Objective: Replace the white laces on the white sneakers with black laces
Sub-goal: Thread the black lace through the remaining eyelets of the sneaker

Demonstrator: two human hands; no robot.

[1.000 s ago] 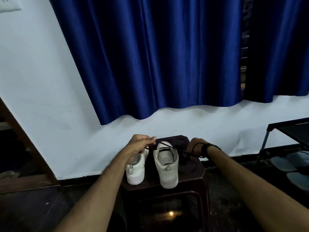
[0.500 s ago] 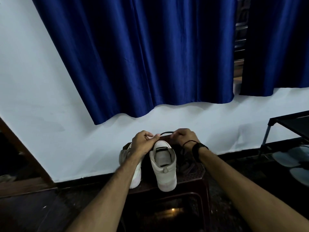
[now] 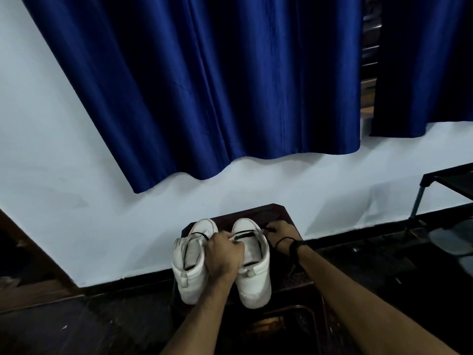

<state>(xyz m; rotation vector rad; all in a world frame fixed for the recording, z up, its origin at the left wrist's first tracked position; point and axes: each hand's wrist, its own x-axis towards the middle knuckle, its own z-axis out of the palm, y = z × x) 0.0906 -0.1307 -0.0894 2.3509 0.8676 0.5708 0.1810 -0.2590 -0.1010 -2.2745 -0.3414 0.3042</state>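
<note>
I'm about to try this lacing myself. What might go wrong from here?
The right sneaker sits near the stool front edge; tugging the black lace could tip it off. The left hand hides the eyelets, so one may be skipped. Dim light makes the lace hard to follow.

Two white leather sneakers stand side by side on a dark wooden stool (image 3: 289, 219), heels toward the camera: the left sneaker (image 3: 189, 267) and the right sneaker (image 3: 256, 280). The left hand (image 3: 224, 254) lies between them; the right hand (image 3: 281, 235) is just right of the right sneaker. Behind the stool is a pale wall (image 3: 281, 185), with a blue curtain (image 3: 204, 80) above. A dark metal rack (image 3: 450, 180) stands far right.
</note>
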